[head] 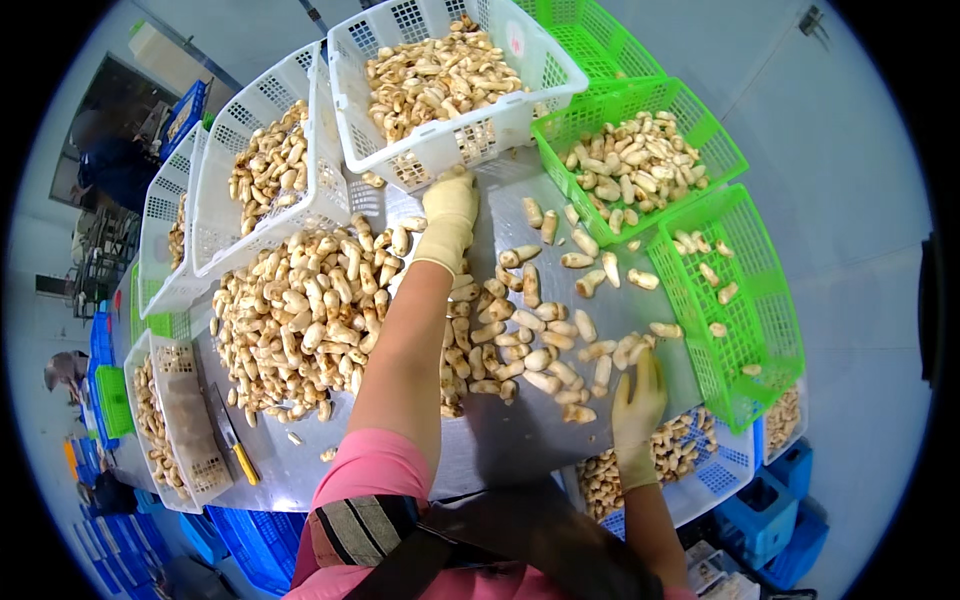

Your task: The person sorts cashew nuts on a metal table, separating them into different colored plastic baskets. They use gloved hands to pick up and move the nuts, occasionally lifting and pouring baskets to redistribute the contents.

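Note:
My left hand (451, 206), in a pale yellow glove, reaches to the near wall of a white crate (442, 142); its fingertips are partly hidden, so its grip is unclear. My right hand (639, 394), gloved alike, is at the right of the metal table (525, 442). Its fingers are apart and extended, their tips at a loose mushroom (628, 351). A large heap of stubby, pale mushrooms with brown ends (307, 315) lies left of my left forearm. More mushrooms (551, 337) are scattered between my hands. A yellow-handled knife (238, 450) lies at the table's left.
White crates of mushrooms (259, 232) stand along the far left. Two green crates, one well filled (645, 225) and one with several mushrooms (739, 307), line the right. A white-and-blue crate (727, 469) sits below the right edge. Another person (112, 161) is at upper left.

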A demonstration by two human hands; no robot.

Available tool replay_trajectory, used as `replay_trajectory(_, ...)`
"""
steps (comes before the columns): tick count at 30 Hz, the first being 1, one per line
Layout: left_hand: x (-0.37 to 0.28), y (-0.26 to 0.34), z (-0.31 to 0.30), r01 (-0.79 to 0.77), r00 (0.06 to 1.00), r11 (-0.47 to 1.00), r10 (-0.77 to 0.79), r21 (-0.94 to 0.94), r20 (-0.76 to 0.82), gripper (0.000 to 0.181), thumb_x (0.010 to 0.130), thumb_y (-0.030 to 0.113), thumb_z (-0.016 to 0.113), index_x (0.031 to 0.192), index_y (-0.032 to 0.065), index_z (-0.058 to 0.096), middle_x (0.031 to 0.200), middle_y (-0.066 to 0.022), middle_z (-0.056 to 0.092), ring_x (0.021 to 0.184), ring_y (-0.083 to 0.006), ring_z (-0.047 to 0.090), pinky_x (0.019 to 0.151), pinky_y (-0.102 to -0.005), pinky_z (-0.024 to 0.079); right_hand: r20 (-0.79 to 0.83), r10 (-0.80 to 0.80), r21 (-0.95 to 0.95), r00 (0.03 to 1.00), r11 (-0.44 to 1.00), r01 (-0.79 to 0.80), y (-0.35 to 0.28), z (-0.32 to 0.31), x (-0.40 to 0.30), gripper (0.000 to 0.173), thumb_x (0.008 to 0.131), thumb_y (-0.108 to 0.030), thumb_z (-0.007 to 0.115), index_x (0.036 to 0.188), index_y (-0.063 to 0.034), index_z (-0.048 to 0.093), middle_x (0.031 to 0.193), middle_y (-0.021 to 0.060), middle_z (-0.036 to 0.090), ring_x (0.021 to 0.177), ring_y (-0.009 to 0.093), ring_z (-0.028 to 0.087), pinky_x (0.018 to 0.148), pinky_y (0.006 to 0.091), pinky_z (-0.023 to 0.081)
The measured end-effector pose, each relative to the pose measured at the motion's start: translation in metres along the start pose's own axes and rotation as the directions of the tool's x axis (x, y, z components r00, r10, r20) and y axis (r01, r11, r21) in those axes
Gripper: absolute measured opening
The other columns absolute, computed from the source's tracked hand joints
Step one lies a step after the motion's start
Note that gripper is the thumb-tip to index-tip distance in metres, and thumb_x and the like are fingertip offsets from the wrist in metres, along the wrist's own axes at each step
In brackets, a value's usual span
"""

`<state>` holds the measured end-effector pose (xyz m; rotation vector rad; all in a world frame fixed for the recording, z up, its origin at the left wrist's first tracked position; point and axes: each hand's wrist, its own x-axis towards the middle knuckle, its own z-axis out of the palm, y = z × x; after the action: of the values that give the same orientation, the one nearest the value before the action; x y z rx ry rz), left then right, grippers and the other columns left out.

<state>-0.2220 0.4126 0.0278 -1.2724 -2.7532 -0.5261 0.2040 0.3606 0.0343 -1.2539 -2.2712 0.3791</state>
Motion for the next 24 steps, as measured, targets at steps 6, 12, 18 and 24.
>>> replay_trajectory(6,-0.06,0.025,-0.023,0.116,0.917,0.982,-0.048,-0.15,0.397,0.027,0.093,0.029,0.053,0.113,0.0169,0.067,0.099,-0.0165,0.072,0.092,-0.0348,0.068,0.084,-0.0432,0.053,0.015,0.007,-0.012,1.0,1.0,-0.006,0.004,0.002,-0.002,0.044,0.086,-0.007,0.062,0.128,0.006,0.055,0.123,0.0278,0.059,0.115,0.046,0.055,0.099,0.0504,0.044)
replay_trajectory(12,-0.065,-0.006,-0.058,0.236,0.964,0.956,-0.209,-0.173,0.165,0.028,0.09,0.023,0.06,0.115,0.0109,0.066,0.1,-0.02,0.07,0.098,-0.0364,0.067,0.087,-0.0428,0.052,-0.008,-0.013,-0.043,1.0,0.999,0.013,0.009,0.007,-0.007,0.043,0.086,-0.007,0.062,0.127,0.0067,0.055,0.125,0.0269,0.059,0.117,0.045,0.055,0.101,0.0495,0.044)
replay_trajectory(18,0.023,-0.11,-0.043,0.367,0.93,0.928,-0.368,-0.063,-0.013,0.03,0.091,0.013,0.054,0.12,0.0091,0.06,0.113,-0.0203,0.066,0.106,-0.0362,0.064,0.088,-0.0454,0.052,0.01,-0.019,-0.061,1.0,0.998,0.019,0.011,0.009,-0.01,0.043,0.088,-0.007,0.059,0.128,0.0071,0.055,0.128,0.0273,0.058,0.118,0.045,0.055,0.101,0.0485,0.044)
replay_trajectory(24,0.007,-0.118,-0.026,0.263,0.957,0.965,-0.263,0.015,0.127,0.023,0.092,0.02,0.056,0.108,0.0075,0.067,0.105,-0.0192,0.069,0.098,-0.037,0.067,0.087,-0.0448,0.052,0.041,0.028,-0.092,0.999,0.995,-0.024,0.01,0.008,-0.008,0.043,0.089,-0.007,0.056,0.129,0.0079,0.055,0.128,0.0282,0.058,0.119,0.045,0.055,0.102,0.0481,0.044)
